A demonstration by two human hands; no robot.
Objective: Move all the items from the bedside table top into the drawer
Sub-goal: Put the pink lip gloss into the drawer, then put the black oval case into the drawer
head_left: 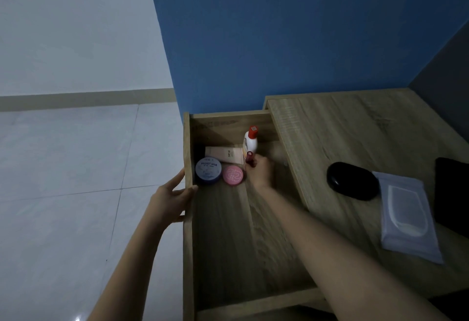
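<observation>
Slim red tube [249,158] (fingers [256,166] closed)

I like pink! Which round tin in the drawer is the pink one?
The smaller round tin, beside the right hand. The bigger round jar left of it is blue.

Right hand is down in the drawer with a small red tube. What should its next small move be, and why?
Probably let go: the right hand holds the red tube low inside the drawer, beside the white bottle. Then reach for the black case on the table top.
</observation>
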